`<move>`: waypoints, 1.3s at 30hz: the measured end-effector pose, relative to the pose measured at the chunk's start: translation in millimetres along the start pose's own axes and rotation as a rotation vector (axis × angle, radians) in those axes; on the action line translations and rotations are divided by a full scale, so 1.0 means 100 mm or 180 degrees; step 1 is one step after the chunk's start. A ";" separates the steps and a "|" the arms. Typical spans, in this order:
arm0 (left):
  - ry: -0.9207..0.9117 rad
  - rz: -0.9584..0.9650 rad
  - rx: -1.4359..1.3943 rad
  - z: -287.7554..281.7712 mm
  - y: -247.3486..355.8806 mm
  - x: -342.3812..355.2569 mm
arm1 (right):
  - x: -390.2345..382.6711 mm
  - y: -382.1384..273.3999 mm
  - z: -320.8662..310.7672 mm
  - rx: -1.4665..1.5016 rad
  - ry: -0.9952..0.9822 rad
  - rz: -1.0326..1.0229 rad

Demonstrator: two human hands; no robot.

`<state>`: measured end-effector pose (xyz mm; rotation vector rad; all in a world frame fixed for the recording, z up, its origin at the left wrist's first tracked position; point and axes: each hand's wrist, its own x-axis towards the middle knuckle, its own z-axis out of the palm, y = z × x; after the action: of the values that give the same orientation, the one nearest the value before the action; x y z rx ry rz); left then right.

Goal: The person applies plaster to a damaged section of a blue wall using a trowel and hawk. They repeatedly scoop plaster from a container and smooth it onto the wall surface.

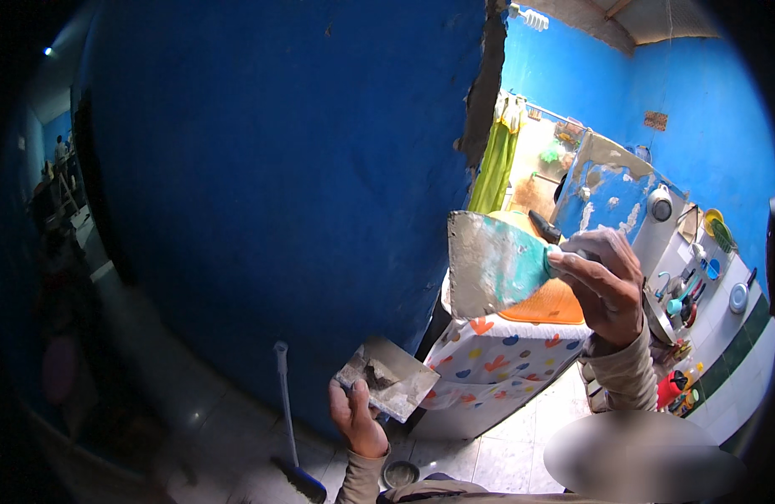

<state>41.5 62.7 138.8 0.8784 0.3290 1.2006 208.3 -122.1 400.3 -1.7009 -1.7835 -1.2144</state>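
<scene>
My right hand [607, 281], dusted with pale powder, is closed on a wide putty knife [497, 262]. The broad blade is smeared whitish and teal, and it is raised in front of the corner of the blue wall [303, 168]. Whether the blade touches the wall edge, I cannot tell. Lower and to the left, my left hand [360, 424] grips a square flat plate [408, 388] by its near edge, thumb on top. A small dab of grey paste [377, 376] lies on that plate. Rough grey plaster [481, 97] shows along the wall's broken vertical edge.
Behind the putty knife stands a table with a patterned cloth [488, 357] and an orange item [547, 304] on top. A broom [284, 395] leans against the wall at lower left. A round dish [400, 475] sits on the tiled floor. Kitchenware hangs at right near a red bottle [671, 388].
</scene>
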 end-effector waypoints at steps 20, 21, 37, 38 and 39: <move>-0.0283 -0.0285 -0.0179 -0.08 0.27 0.00 | -1.50 -0.53 1.04 0.2345 -0.1017 0.1965; -0.0234 -0.0196 -0.0105 -0.09 0.27 0.00 | -1.56 -0.49 1.00 0.2171 -0.1023 0.2120; 0.0028 -0.0048 -0.0468 -0.18 -0.24 -0.12 | -1.64 -1.18 0.81 0.5108 -0.1683 0.5277; 0.0001 0.0031 -0.0414 -0.19 -0.26 -0.15 | -1.62 -1.22 0.82 0.5197 -0.1690 0.5351; -0.0028 0.0109 -0.0361 -0.19 -0.28 -0.16 | -1.58 -1.26 0.84 0.5285 -0.1695 0.5426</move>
<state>41.5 53.6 102.4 0.7933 0.2372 1.2348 142.4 -136.5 192.1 -1.3639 -0.3186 1.1790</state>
